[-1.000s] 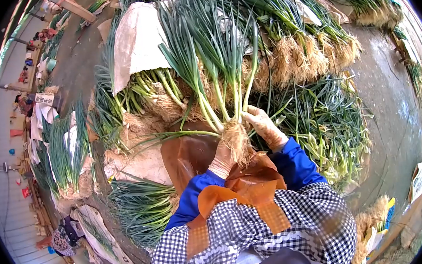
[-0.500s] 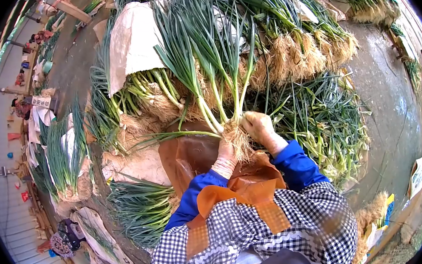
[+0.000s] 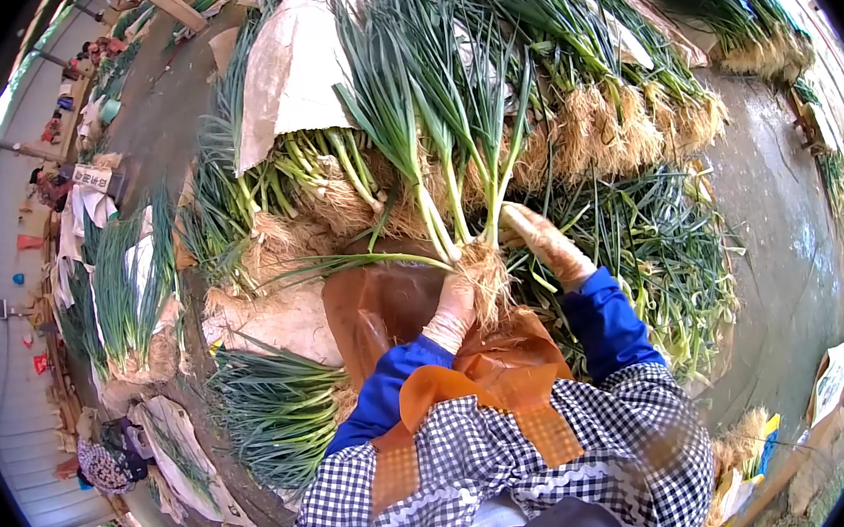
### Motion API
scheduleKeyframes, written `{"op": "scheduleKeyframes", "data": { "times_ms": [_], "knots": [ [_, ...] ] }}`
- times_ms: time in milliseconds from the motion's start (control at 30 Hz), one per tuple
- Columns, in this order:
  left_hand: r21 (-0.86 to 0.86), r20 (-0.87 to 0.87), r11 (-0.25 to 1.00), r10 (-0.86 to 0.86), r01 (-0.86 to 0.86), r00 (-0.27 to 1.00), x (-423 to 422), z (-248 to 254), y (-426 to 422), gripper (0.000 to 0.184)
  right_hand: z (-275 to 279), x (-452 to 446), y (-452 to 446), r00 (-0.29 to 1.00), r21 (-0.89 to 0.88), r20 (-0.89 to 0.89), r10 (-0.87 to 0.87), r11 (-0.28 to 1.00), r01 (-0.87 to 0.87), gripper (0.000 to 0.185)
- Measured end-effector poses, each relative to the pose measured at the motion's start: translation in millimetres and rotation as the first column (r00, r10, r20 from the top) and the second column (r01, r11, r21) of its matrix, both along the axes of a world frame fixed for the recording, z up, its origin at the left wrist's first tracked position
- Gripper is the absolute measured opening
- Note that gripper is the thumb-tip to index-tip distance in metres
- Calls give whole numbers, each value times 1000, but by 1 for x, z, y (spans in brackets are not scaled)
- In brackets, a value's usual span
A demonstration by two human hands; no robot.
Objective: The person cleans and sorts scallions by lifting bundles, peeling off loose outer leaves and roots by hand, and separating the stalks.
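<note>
My left hand (image 3: pixel 454 306) is wrapped around the root end of a small bunch of green onions (image 3: pixel 484 270), whose white stalks and green leaves point away from me. To the right of the stalks is my right hand (image 3: pixel 543 240), its fingertips close to the stalk bases; whether they grip anything is hidden. One long leaf sticks out leftward from the bunch. Beneath both hands lies a brown apron (image 3: pixel 375 303) over my lap.
Rooted onion bundles (image 3: pixel 601 127) lie beyond my hands, partly under a pale cloth (image 3: pixel 290 74). A heap of loose leaves (image 3: pixel 658 263) is at the right. Another bundle (image 3: pixel 279 406) lies at left. A person (image 3: pixel 108 462) is at the lower left.
My right hand has moved from the top of the roots up and to the right, and its fingers have straightened. The held bunch has shifted slightly rightward in view.
</note>
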State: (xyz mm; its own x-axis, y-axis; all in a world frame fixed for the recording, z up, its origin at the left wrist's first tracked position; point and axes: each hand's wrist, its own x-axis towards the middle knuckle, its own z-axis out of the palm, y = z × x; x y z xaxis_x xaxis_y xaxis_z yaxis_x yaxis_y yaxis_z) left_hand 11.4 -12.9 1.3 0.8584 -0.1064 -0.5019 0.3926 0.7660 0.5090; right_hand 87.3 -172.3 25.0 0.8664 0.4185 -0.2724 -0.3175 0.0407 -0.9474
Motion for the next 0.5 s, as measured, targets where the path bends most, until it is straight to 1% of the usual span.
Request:
{"op": "scheduleKeyframes", "data": {
  "times_ms": [33, 67, 100, 133, 167, 200, 233, 267, 300, 333, 367, 400, 433, 467, 500],
  "knots": [
    [84, 9, 996, -10, 9, 1000, -1, 2, -1, 26, 0, 1, 11, 993, 150, -106, 57, 988, -41, 52],
    [151, 4, 988, -46, 45, 999, -4, -19, 6, 26, 15, -4, 26, 994, 181, -66, 88, 981, -74, 60],
    [334, 72, 939, -114, 84, 991, -3, -18, 7, 22, 29, -11, 40, 993, 212, -28, 115, 971, -106, 71],
    [607, 118, 773, -319, 186, 940, -3, -17, 11, 22, 20, -13, 50, 947, 143, 317, 47, 985, -97, 98],
    [825, 92, 519, -515, 225, 852, -3, 0, 14, 21, 34, -19, 50, 829, -115, 549, 108, 992, -53, 108],
    [638, 52, 750, -272, 177, 961, -6, -17, 7, 21, 33, -28, 48, 849, -266, 503, 161, 964, -25, 111],
    [638, 56, 750, -270, 173, 961, -6, -17, 7, 21, 31, -32, 46, 869, -412, 450, 205, 911, -1, 114],
    [874, -57, 407, -454, 264, 889, -6, -7, 7, 24, 24, -30, 47, 886, -362, 436, 158, 932, 12, 112],
    [960, -236, -11, -565, 279, 791, -7, 2, 7, 29, 23, -30, 48, 959, -467, 267, 96, 883, 42, 99],
    [944, -304, -327, -836, 30, 457, 1, 10, 8, 40, 7, -27, 45, 967, -381, 251, 47, 923, 54, 89],
    [944, -276, -90, -743, 318, 609, -6, 29, 13, 51, -7, -23, 40, 972, -295, 234, 1, 953, 70, 80],
    [994, -106, -73, -801, 80, 589, -7, 29, 26, 52, 8, -22, 32, 981, -291, 193, -16, 954, 73, 69],
    [987, 52, -37, -849, -159, 525, -8, 29, 40, 54, 11, -21, 26, 983, -298, 179, -43, 950, 96, 67],
    [970, 76, 210, -737, 121, 672, -6, 60, 52, 56, 12, -20, 19, 972, -416, 235, -13, 902, 113, 68],
    [815, 25, 472, -607, 336, 794, 0, 93, 63, 58, 14, -19, 14, 958, -524, 285, 21, 840, 137, 68]
  ]
}}
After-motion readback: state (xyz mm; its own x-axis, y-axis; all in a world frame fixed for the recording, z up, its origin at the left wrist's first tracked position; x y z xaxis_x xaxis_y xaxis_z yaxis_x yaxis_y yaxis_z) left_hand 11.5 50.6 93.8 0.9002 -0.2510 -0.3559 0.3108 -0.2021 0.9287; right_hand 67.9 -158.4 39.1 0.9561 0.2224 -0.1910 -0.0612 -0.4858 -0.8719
